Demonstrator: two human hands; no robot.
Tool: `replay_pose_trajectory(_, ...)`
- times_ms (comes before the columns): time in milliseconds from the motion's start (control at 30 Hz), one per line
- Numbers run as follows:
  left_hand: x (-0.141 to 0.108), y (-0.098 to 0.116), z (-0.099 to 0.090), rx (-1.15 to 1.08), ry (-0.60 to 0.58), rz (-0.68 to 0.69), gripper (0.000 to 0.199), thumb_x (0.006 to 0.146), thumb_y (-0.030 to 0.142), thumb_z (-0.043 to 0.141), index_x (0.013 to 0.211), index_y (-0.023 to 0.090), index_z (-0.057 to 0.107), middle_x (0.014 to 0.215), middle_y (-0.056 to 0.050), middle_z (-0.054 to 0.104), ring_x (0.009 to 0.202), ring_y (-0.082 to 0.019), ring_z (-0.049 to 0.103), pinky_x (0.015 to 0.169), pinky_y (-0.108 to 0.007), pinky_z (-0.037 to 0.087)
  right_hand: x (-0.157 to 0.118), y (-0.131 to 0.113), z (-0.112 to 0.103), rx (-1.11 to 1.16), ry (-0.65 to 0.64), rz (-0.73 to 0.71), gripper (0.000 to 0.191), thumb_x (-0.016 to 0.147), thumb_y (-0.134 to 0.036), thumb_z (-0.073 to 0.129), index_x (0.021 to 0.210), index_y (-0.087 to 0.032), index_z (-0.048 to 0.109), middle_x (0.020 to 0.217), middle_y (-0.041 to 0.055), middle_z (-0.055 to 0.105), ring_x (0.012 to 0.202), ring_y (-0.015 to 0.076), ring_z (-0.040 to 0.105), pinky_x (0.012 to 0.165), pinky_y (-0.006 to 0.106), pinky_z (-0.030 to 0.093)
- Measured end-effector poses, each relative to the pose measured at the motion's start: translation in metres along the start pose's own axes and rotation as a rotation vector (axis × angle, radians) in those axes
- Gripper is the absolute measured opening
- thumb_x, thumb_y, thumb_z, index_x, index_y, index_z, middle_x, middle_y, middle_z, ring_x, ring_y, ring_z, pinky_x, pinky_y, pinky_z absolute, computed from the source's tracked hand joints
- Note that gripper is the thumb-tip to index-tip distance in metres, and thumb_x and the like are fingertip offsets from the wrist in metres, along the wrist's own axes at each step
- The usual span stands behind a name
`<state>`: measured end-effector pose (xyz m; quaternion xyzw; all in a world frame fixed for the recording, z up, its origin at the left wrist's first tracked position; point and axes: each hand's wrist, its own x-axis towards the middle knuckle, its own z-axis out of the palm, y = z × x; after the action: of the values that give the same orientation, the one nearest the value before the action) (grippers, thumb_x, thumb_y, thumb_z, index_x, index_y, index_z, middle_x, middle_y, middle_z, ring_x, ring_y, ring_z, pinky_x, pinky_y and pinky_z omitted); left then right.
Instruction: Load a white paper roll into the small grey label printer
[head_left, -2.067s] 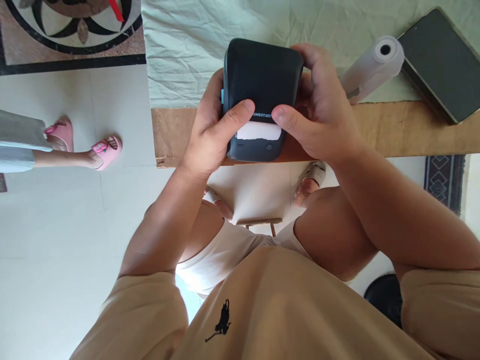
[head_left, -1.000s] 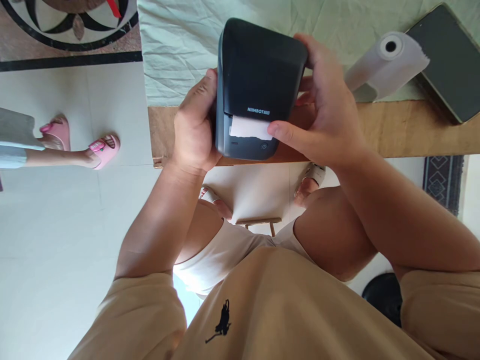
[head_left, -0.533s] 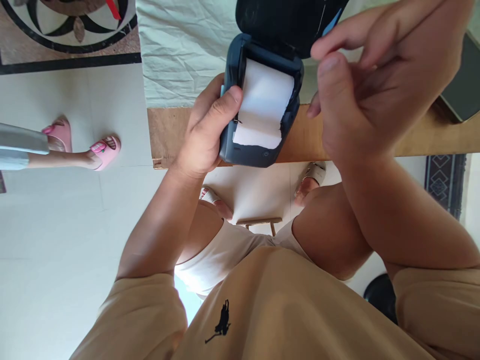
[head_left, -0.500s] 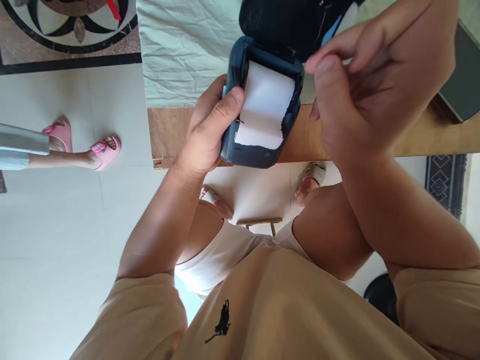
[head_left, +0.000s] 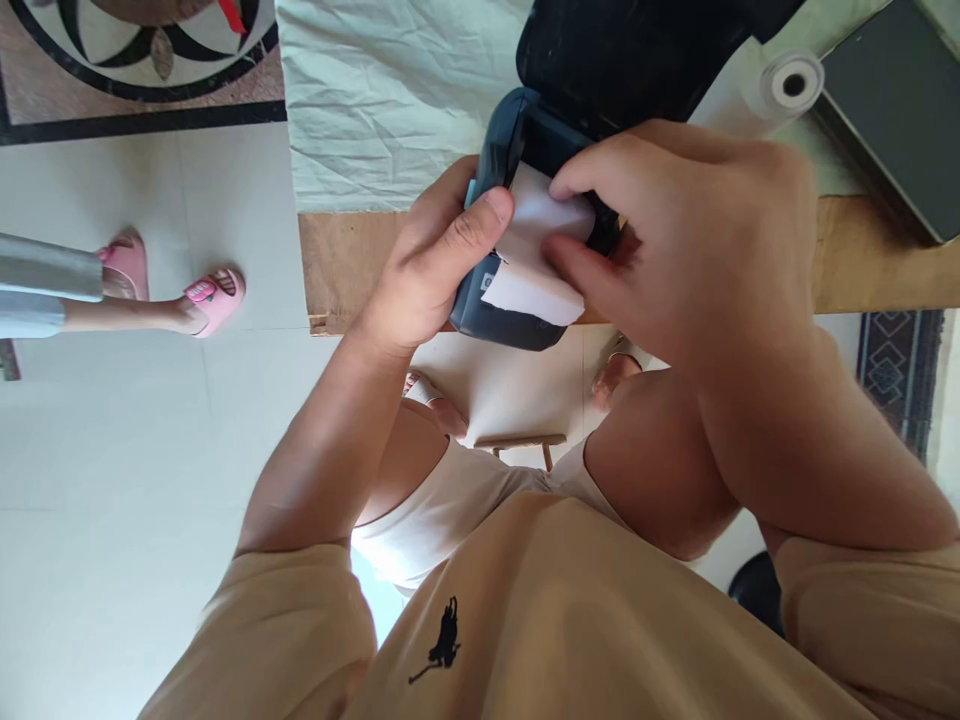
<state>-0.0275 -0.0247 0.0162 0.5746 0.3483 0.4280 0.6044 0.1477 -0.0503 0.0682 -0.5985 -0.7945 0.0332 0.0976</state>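
Observation:
My left hand (head_left: pixel 439 250) is closed round the left side of a small dark portable printer (head_left: pixel 499 310), its thumb on the rim. The printer's black lid (head_left: pixel 607 60) is swung up and away from me. Inside the bay sits a white paper roll (head_left: pixel 529 225), and its loose ragged end lies over the printer's front edge. My right hand (head_left: pixel 690 230) reaches in from the right, with thumb and forefinger pinching the roll. The bay's right part is hidden behind that hand.
Another white paper roll (head_left: pixel 791 85) lies on the pale green cloth (head_left: pixel 390 100), beside a dark flat box (head_left: pixel 900 120). The table's bare wooden edge (head_left: pixel 360 270) runs below the printer. At left on the tiled floor stands a person in pink sandals (head_left: pixel 217 298).
My right hand has come left and down from beside the lid onto the paper roll. The printer has shifted slightly right and tilted, and the paper end sticks out further.

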Motion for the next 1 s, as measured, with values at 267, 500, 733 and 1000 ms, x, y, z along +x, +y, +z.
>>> replay_pose_trajectory(267,0.004,-0.005,0.001,-0.116,-0.006,0.017,0.028,0.077,0.049,0.058,0.078,0.021,0.059,0.065,-0.003,0.044,0.061,-0.016,0.044,0.055,-0.031,0.027,-0.001,0.002,0.001,0.173,-0.007,0.006,0.038,0.073,-0.035,0.061,0.109,-0.027,0.052,0.09,-0.0049,0.062,0.061,0.0108,0.053,0.059,0.027,0.037)
replay_pose_trajectory(500,0.006,-0.013,0.003,-0.238,0.142,0.053,0.032,0.08,0.051,0.057,0.074,0.021,0.062,0.063,-0.002,0.049,0.056,-0.014,0.044,0.052,-0.029,0.028,-0.003,0.027,0.006,0.905,0.459,-0.106,0.033,0.072,-0.036,0.05,0.098,-0.022,0.063,0.077,0.0007,0.055,0.066,0.012,0.055,0.056,0.026,0.042)
replay_pose_trajectory(733,0.011,-0.022,0.005,-0.355,0.211,0.04,0.043,0.082,0.062,0.043,0.075,0.024,0.062,0.069,-0.006,0.054,0.063,-0.019,0.049,0.055,-0.032,0.034,0.001,0.042,0.027,1.132,0.293,0.119,0.012,0.07,-0.027,0.059,0.079,-0.023,0.051,0.065,-0.0045,0.047,0.043,0.0085,0.047,0.034,0.024,0.033)
replay_pose_trajectory(1000,0.009,-0.017,0.005,-0.357,0.206,0.013,0.036,0.083,0.057,0.045,0.071,0.026,0.059,0.067,-0.005,0.051,0.064,-0.02,0.052,0.056,-0.033,0.032,-0.008,0.056,0.033,0.425,0.307,-0.013,0.022,0.078,-0.043,0.061,0.082,-0.023,0.053,0.084,0.0013,0.059,0.085,0.0181,0.058,0.076,0.037,0.046)
